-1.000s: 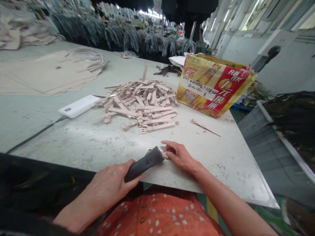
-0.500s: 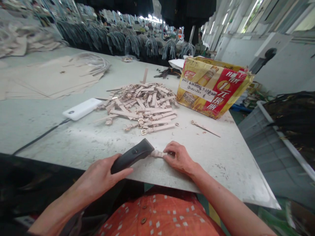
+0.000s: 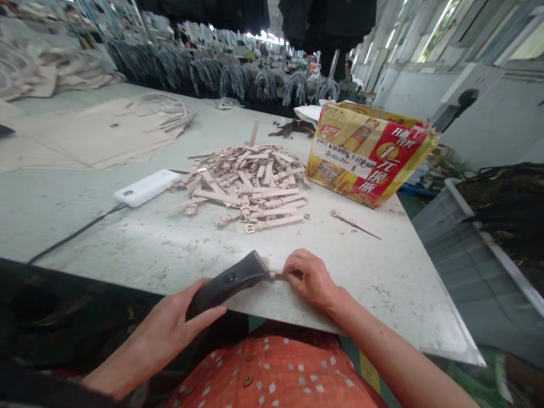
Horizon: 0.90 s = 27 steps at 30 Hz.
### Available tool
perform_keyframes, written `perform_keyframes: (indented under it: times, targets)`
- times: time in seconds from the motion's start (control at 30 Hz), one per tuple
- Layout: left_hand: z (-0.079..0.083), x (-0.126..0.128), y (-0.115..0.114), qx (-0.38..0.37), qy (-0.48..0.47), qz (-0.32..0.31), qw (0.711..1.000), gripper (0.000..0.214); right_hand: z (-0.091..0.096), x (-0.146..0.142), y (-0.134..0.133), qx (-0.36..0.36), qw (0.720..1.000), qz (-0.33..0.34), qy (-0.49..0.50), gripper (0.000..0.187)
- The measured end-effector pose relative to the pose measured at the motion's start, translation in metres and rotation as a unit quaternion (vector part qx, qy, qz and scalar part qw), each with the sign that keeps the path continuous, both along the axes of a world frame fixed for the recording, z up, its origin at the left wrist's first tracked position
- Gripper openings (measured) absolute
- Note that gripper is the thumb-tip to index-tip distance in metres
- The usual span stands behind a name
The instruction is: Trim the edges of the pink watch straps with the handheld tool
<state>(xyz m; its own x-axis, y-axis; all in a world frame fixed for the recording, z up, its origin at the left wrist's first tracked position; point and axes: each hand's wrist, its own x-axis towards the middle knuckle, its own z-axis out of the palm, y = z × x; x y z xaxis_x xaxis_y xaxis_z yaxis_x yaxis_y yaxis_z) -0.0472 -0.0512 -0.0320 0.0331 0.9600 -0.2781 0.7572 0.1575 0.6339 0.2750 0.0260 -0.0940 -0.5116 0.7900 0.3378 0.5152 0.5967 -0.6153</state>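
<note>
A black electric hair clipper (image 3: pixel 232 283) lies along the fingers of my left hand (image 3: pixel 174 320), with the thumb below it and its head pointing up and right. Just off that head is a small pale pink buckle strap (image 3: pixel 277 275), seen nearly edge-on. The fingertips of my right hand (image 3: pixel 310 280) pinch its right end, close to the table's front edge. I cannot make out whether clipper and strap touch. Beyond my hands lies a heap of similar straps (image 3: pixel 255 175) with metal buckles.
One loose strap (image 3: pixel 356 224) lies to the right, before a yellow and red carton (image 3: pixel 369 156). A white power bank (image 3: pixel 147 188) with a dark cable rests left of the heap. Flat beige pieces (image 3: pixel 85 133) cover the back left. A grey bin (image 3: pixel 463 249) stands beyond the table's right edge.
The strap between my hands has turned from flat to nearly edge-on. My left hand with the clipper has shifted slightly down and left; my right hand keeps its pinch, a little lower.
</note>
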Motion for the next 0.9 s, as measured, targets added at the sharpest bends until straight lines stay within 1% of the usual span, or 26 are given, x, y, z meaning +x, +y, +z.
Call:
perform_keyframes:
  times: [0.07, 0.13, 0.2, 0.3, 0.4, 0.47, 0.6, 0.7, 0.77, 0.83, 0.9]
  targets:
    - [0.005, -0.003, -0.003, 0.021, 0.019, 0.039, 0.999, 0.071, -0.003, 0.004, -0.004, 0.039, 0.999, 0.037, 0.008, 0.022]
    - [0.011, -0.004, -0.005, 0.031, 0.049, 0.052, 0.997, 0.067, -0.006, 0.007, -0.007, 0.062, 0.996, 0.057, 0.011, 0.018]
    - [0.017, -0.002, -0.006, 0.028, 0.074, 0.042, 0.996, 0.064, -0.007, 0.009, -0.010, 0.073, 0.995, 0.068, 0.011, 0.014]
    - [0.024, 0.007, -0.007, -0.004, 0.100, -0.008, 0.995, 0.061, -0.008, 0.009, -0.012, 0.065, 0.995, 0.075, 0.018, 0.015]
    - [0.032, 0.020, -0.004, -0.039, 0.139, -0.067, 0.987, 0.053, -0.008, 0.007, -0.013, 0.040, 0.995, 0.072, 0.052, 0.018]
    - [0.038, 0.027, -0.002, -0.057, 0.170, -0.095, 0.979, 0.050, -0.007, 0.006, -0.013, 0.017, 0.995, 0.067, 0.075, 0.020]
    - [0.050, 0.034, 0.003, -0.085, 0.222, -0.113, 0.965, 0.049, -0.001, 0.005, -0.012, -0.060, 0.995, 0.040, 0.073, 0.022]
    - [0.054, 0.037, 0.009, -0.070, 0.214, -0.119, 0.967, 0.047, 0.003, 0.004, -0.011, -0.123, 0.991, 0.008, 0.056, 0.026]
    - [0.054, 0.041, 0.014, -0.053, 0.204, -0.127, 0.969, 0.044, 0.004, 0.004, -0.011, -0.155, 0.986, 0.000, 0.058, 0.032]
    - [0.053, 0.046, 0.019, -0.031, 0.199, -0.130, 0.971, 0.038, 0.004, 0.005, -0.010, -0.174, 0.983, 0.001, 0.066, 0.043]
    - [0.052, 0.053, 0.024, -0.005, 0.188, -0.123, 0.974, 0.031, 0.002, 0.006, -0.008, -0.178, 0.981, 0.008, 0.074, 0.058]
